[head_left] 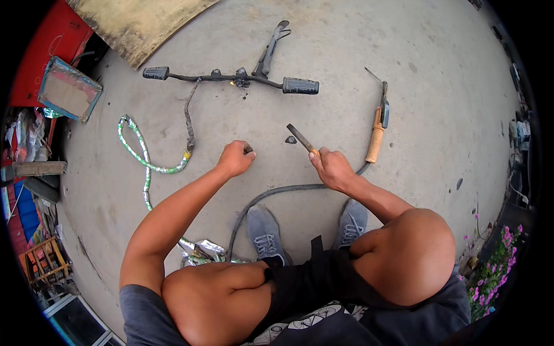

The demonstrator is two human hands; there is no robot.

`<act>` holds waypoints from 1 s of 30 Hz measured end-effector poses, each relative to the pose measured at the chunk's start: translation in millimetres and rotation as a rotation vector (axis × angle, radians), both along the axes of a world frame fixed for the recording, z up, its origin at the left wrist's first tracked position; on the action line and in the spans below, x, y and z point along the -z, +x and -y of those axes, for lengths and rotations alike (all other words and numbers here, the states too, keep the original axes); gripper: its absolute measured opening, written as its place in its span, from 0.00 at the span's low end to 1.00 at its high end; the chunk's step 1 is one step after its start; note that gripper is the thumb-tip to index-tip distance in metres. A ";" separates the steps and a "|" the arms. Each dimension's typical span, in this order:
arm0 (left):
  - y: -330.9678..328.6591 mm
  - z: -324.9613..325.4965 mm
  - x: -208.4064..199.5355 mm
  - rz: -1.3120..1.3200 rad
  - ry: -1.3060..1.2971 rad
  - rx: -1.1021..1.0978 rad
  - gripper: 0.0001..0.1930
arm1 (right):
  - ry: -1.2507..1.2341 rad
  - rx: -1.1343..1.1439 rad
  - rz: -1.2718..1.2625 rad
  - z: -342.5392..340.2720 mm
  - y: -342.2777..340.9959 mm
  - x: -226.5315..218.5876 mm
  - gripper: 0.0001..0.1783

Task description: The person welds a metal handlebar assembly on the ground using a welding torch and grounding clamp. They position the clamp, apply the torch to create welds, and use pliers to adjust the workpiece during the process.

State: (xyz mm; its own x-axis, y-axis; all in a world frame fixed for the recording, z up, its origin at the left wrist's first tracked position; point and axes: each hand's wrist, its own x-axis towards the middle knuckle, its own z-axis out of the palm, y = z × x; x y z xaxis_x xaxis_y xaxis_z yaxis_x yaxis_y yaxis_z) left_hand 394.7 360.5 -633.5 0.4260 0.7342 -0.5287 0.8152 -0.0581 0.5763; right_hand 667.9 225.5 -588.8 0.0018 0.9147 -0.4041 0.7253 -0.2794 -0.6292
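My right hand (334, 169) is closed around a flat, worn metal bar (301, 137), which points up and left above the floor. Level with it on the left, my left hand (235, 158) is curled, and its fingers hide whatever may be inside. Beyond both hands lies a black motorcycle footrest bar (222, 78) with rubber pegs at its ends and a side stand (268, 55) folded outward. To the right of my right hand rests a welding electrode holder (376, 135) with a tan grip and a thin rod (372, 74) in its jaw.
A dark cable (277, 190) curves from the holder past my shoes (265, 230). Another cable (144, 151), wrapped in green-and-silver foil, loops at left and reaches the footrest bar. A small dark piece (291, 139) lies near the metal bar. Plywood (138, 26) and a blue-edged frame (70, 89) lie far left.
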 end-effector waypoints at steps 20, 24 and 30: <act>-0.6 -5.6 -0.8 -0.019 0.011 0.010 0.13 | 0.012 -0.138 0.068 2.9 4.5 11.8 0.26; 13.3 -8.1 -5.4 0.010 0.032 0.039 0.13 | -0.141 -0.126 0.095 4.0 5.2 19.5 0.27; 4.4 -2.3 -6.1 -0.031 0.040 0.049 0.13 | -0.077 0.026 0.017 -2.8 3.7 -8.7 0.27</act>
State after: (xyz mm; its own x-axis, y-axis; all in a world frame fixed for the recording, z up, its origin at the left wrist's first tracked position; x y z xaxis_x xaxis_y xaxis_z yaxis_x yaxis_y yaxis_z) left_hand 399.1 362.8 -627.4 0.4460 0.7333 -0.5132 0.8283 -0.1210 0.5470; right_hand 671.7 228.3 -580.1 0.0324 0.8804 -0.4730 0.7276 -0.3453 -0.5928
